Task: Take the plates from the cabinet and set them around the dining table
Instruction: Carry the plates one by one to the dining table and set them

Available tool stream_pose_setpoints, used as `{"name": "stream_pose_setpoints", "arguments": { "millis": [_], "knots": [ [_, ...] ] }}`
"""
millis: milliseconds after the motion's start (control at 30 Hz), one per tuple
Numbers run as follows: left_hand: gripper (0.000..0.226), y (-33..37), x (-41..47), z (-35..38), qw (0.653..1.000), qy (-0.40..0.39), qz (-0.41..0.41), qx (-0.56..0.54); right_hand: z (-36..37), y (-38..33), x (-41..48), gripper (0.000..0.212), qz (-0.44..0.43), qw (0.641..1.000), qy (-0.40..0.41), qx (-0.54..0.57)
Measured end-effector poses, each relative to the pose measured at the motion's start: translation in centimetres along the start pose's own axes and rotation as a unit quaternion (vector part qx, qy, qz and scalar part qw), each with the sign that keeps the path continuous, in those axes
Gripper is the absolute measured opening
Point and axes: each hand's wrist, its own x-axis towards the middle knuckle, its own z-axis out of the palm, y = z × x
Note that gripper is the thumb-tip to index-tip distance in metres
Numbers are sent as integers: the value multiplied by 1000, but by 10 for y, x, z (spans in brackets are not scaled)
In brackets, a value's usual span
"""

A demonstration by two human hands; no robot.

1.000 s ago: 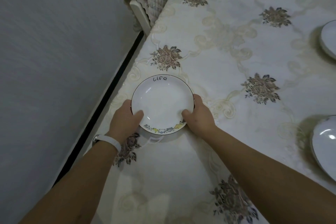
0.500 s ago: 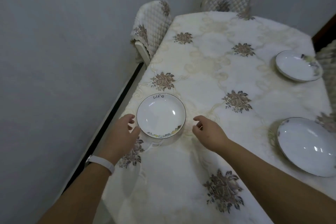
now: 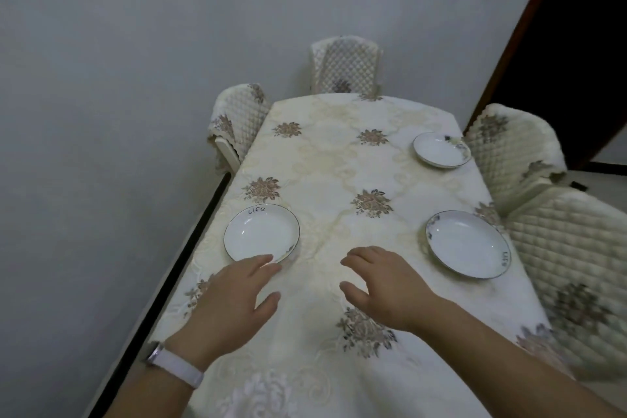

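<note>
Our left hand [image 3: 234, 295] holds nothing. Its fingers [image 3: 261, 265] are loosely apart, with the tips over the near rim of the left plate [image 3: 261, 232]; we cannot tell if they touch it. Our right hand [image 3: 383, 285], fingers also apart and empty, hangs over the counter [image 3: 339, 163] between that plate and the right plate [image 3: 466, 243]. The far plate [image 3: 441, 149] sits well beyond.

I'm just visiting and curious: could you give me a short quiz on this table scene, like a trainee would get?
1. How many plates lie on the table?
2. True or false: the right hand holds a plate.
3. The plate nearest the left hand lies: A, at the edge by the wall; B, at the far end; C, mid-table.
Key: 1, three; 2, false; 3, A.
</note>
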Motion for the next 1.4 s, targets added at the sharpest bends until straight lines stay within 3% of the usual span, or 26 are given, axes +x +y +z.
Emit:
{"name": "stream_pose_setpoints", "arguments": {
  "millis": [200,533,867,1167,1400],
  "knots": [
    [38,58,-20,4,993,47,100,36,-18,-1,-65,52,34,999,15,-22],
    [35,166,-26,18,977,35,208,28,-57,18,-195,59,140,988,48,-37],
    [37,391,-83,65,938,-6,347,-6,-89,36,-460,54,292,952,72,-56],
    [46,602,-166,112,858,-59,510,-18,-94,11,-719,57,484,864,123,-62],
    [45,733,-225,137,783,-91,614,-29,-97,-25,-864,56,631,754,174,-50]
  ]
}}
